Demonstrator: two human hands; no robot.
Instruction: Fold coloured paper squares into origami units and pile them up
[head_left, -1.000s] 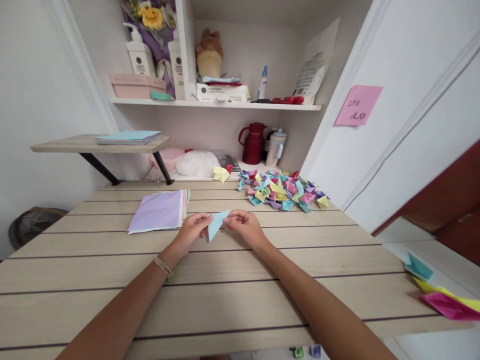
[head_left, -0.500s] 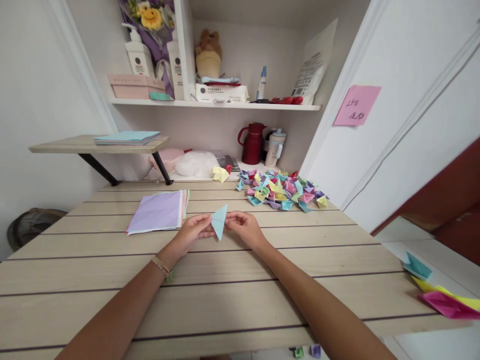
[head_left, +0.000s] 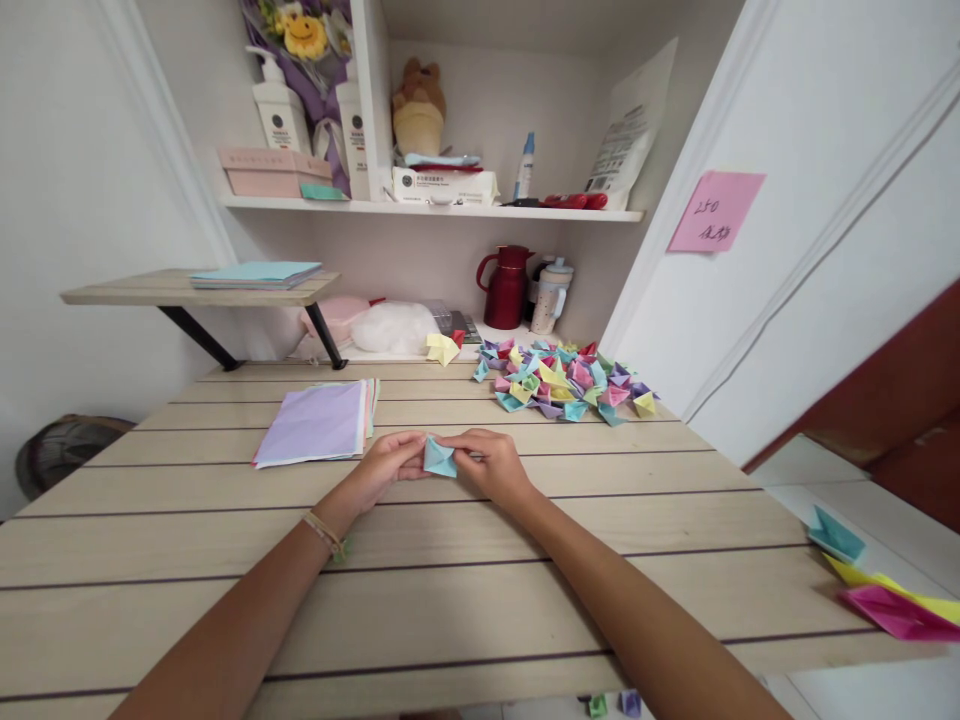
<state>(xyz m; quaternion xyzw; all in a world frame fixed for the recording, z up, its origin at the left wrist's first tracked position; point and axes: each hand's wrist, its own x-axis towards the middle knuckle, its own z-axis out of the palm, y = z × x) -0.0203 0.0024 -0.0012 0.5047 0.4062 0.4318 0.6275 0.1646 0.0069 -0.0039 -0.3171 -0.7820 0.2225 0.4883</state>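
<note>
A small folded light-blue paper (head_left: 438,457) sits between both hands just above the wooden table (head_left: 450,590). My left hand (head_left: 388,464) pinches its left side with fingers closed. On the other side my right hand (head_left: 487,462) is closed on it, thumb and fingers pressed on the paper. A stack of square coloured sheets (head_left: 319,421), lilac on top, lies just left of my left hand. A pile of several folded paper pieces (head_left: 562,380) in mixed colours lies at the back right of the table.
A lone yellow folded piece (head_left: 442,347) lies at the back. A red jug (head_left: 507,287) and a cup (head_left: 552,295) stand by the wall. Folded blue, yellow and pink pieces (head_left: 877,585) lie at the right edge. Shelves with bottles hang above; a pink note (head_left: 715,210) sticks on the right panel.
The blue paper stood up as a tall pointed shape between my fingers; now it is pressed down smaller and flatter, with both hands drawn closer together around it.
</note>
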